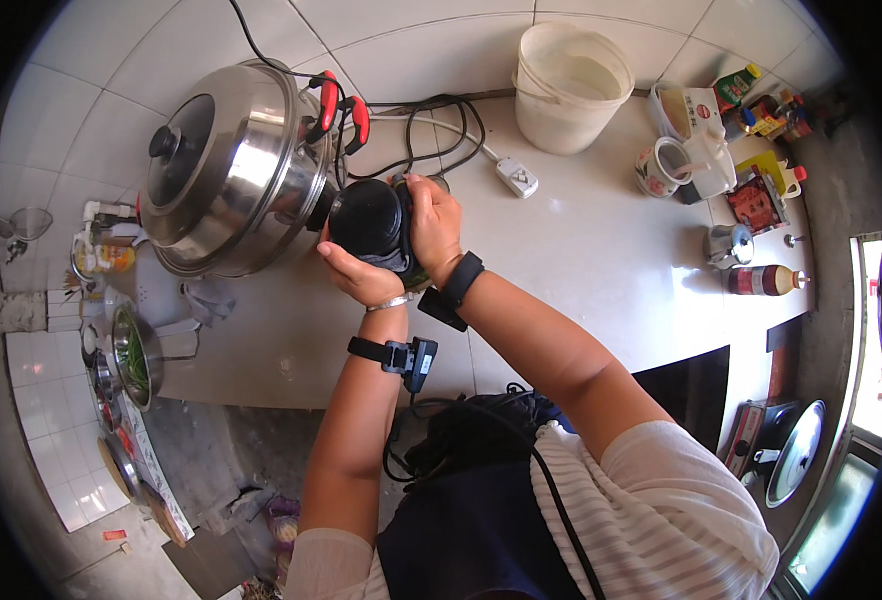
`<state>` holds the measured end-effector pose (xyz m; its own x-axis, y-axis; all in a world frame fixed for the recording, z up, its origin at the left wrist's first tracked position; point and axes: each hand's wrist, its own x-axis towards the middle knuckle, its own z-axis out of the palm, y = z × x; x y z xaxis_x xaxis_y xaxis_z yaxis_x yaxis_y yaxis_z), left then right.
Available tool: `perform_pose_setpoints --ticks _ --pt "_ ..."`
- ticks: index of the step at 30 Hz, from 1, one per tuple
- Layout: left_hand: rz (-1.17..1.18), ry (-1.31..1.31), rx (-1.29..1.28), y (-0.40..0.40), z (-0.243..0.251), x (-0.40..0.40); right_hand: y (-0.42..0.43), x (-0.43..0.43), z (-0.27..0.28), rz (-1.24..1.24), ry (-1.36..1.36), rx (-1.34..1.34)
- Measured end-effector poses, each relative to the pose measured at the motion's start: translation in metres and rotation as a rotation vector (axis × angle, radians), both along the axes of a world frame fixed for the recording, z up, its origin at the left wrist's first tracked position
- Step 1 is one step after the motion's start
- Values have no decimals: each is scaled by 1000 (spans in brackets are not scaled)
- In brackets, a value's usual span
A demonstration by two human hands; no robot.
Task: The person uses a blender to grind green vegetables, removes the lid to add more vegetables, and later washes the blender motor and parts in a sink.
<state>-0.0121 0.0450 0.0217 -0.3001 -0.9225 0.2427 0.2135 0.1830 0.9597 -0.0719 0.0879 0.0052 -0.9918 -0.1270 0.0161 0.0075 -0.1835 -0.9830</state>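
A round object with a glossy black top (pixel 366 219) is between my two hands over the counter, close to the large steel steamer pot (pixel 223 180). My left hand (pixel 363 279) cups its lower left side, fingers curled partly out of sight beneath it. My right hand (pixel 433 225) grips the right side, with dark grey cloth (pixel 392 261) between the hands and the object. Part of something rounded and greenish shows beyond my right hand; I cannot tell whether it belongs to the same object. The steamer has a domed lid and red-and-black handles (pixel 326 109).
Black cable loops (pixel 444 101) and a white power strip (pixel 516 177) lie behind the hands. A white plastic bucket (pixel 572 90) stands at the back wall. Right are a floral jar (pixel 662 166), a small steel pot (pixel 727 246) and a sauce bottle (pixel 767 280). A steel bowl of greens (pixel 137 356) is left.
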Motion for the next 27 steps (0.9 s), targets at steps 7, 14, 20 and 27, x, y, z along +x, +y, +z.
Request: perform_pose_setpoints --ticks 7,14,20,27 --pt "36 50 88 5 -2 -3 4 4 5 35 -19 33" --pt "46 55 99 3 -7 -1 6 6 9 45 -13 63" --pt "67 65 116 2 -14 -3 2 5 3 -29 34 18" --pt "76 26 132 -1 -20 -1 1 6 2 -32 25 36"
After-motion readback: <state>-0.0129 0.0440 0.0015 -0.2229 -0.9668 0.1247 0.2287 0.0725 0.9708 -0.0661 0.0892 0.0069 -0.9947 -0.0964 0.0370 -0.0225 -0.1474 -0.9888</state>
